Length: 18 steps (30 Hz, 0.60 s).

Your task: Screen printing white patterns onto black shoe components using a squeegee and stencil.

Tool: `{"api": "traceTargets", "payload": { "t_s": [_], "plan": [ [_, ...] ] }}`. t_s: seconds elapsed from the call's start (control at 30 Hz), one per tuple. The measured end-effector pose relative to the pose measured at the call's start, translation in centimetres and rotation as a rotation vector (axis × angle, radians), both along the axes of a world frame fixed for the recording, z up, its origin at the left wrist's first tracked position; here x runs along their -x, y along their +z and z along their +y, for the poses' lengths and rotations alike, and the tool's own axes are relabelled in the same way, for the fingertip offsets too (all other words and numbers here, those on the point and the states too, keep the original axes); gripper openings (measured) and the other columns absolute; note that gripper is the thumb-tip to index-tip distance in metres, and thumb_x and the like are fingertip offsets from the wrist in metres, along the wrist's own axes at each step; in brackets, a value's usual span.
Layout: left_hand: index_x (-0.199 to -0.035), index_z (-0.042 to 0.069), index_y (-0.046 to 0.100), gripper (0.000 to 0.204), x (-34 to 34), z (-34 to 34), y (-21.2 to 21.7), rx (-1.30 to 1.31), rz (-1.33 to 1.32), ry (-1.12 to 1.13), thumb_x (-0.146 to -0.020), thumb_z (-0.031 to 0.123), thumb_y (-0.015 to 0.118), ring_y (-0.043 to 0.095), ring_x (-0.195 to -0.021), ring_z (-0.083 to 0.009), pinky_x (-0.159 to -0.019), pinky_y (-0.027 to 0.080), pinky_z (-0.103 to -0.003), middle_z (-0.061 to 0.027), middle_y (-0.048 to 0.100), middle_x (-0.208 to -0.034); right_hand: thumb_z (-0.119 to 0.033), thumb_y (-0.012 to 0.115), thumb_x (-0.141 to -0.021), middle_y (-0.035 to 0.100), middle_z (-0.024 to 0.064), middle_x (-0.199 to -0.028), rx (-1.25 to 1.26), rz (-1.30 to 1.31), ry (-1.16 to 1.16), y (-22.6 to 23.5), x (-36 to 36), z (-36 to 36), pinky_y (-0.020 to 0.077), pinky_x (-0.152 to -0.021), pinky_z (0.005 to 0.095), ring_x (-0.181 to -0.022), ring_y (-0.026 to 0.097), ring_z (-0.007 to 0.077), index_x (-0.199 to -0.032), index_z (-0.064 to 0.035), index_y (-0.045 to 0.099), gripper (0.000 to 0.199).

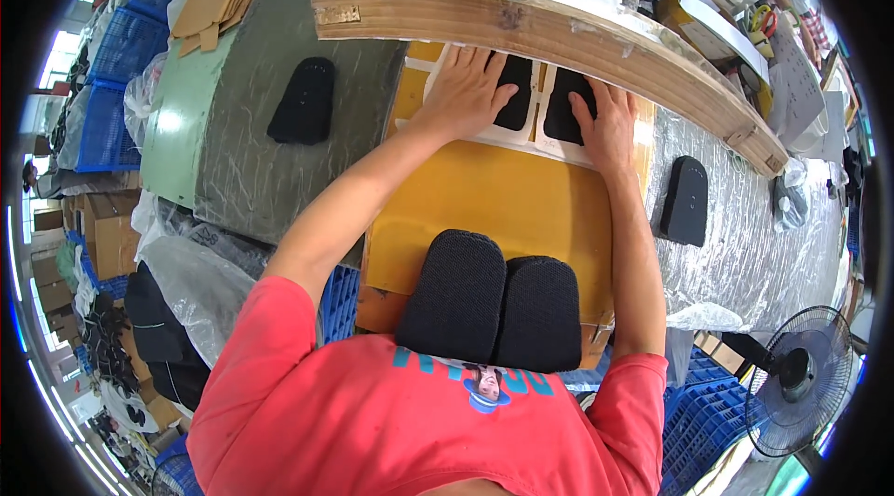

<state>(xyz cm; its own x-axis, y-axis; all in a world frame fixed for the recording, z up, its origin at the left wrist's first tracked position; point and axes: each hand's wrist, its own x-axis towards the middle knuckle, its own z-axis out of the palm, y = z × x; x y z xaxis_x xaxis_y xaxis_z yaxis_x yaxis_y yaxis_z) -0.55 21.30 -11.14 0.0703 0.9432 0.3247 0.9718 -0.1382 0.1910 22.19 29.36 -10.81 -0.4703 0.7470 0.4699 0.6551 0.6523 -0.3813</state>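
My left hand (466,94) lies flat with its thumb out, over a white template (568,149) on the yellow board (494,207). Its thumb touches a black insole-shaped pad (515,109) set in one opening of the template. On the neighbouring black pad (562,114), my right hand (607,122) rests with its thumb on the pad and its fingers stretched along the template's right side. A wooden frame (521,21) hangs over the far end, hiding some fingertips and the pads' far ends. Nothing is gripped in either hand.
Two black pad stacks (454,296) stand at the board's near edge, against my body. More black pads (303,103) lie to the left, others (686,201) on the plastic-covered right side. Cardboard pieces (223,0) sit far left; a fan (797,375) stands near right.
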Motion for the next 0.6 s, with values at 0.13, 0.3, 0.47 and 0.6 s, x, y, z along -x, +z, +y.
{"api": "traceTargets", "payload": {
  "t_s": [0.13, 0.3, 0.47, 0.6],
  "plan": [
    [-0.139, 0.002, 0.045, 0.057, 0.8, -0.2, 0.1, -0.01, 0.03, -0.079, -0.099, 0.041, 0.043, 0.027, -0.138, -0.0387, -0.116, 0.014, -0.052, -0.0228, 0.038, -0.144, -0.029, 0.064, -0.09, 0.055, 0.0154, -0.132, 0.043, -0.13, 0.027, 0.1, 0.1, -0.1, 0.0258, -0.111, 0.0473, -0.129, 0.044, 0.0338, -0.13, -0.0046, 0.056, 0.047],
    [-0.139, 0.008, 0.047, 0.053, 0.2, -0.2, 0.1, 0.043, -0.046, -0.038, -0.098, 0.041, 0.043, 0.029, -0.138, -0.0347, -0.114, 0.012, -0.057, -0.0181, 0.04, -0.144, -0.031, 0.064, -0.09, 0.054, 0.0138, -0.134, 0.012, -0.111, 0.024, 0.2, -0.1, -0.3, 0.0255, -0.111, 0.0469, -0.13, 0.043, 0.0323, -0.13, -0.0058, 0.056, 0.048],
    [-0.139, 0.01, 0.048, 0.051, -0.2, 0.0, -0.2, 0.022, 0.007, 0.057, -0.097, 0.039, 0.046, 0.03, -0.137, -0.0341, -0.111, 0.012, -0.061, -0.0158, 0.039, -0.145, -0.031, 0.065, -0.089, 0.055, 0.0131, -0.132, 0.032, -0.082, -0.008, 0.4, 0.1, -0.5, 0.0264, -0.11, 0.0457, -0.128, 0.045, 0.0313, -0.129, -0.0071, 0.057, 0.047],
    [-0.139, 0.007, 0.045, 0.049, 3.2, -0.6, -0.1, -0.229, -0.133, 0.009, -0.098, 0.034, 0.046, 0.035, -0.134, -0.035, -0.11, 0.021, -0.058, -0.018, 0.042, -0.143, -0.026, 0.067, -0.088, 0.057, 0.0125, -0.129, -0.033, -0.03, 0.028, 0.4, 0.5, -0.2, 0.0289, -0.109, 0.044, -0.127, 0.047, 0.0316, -0.126, -0.0074, 0.06, 0.043]
  ]
}}
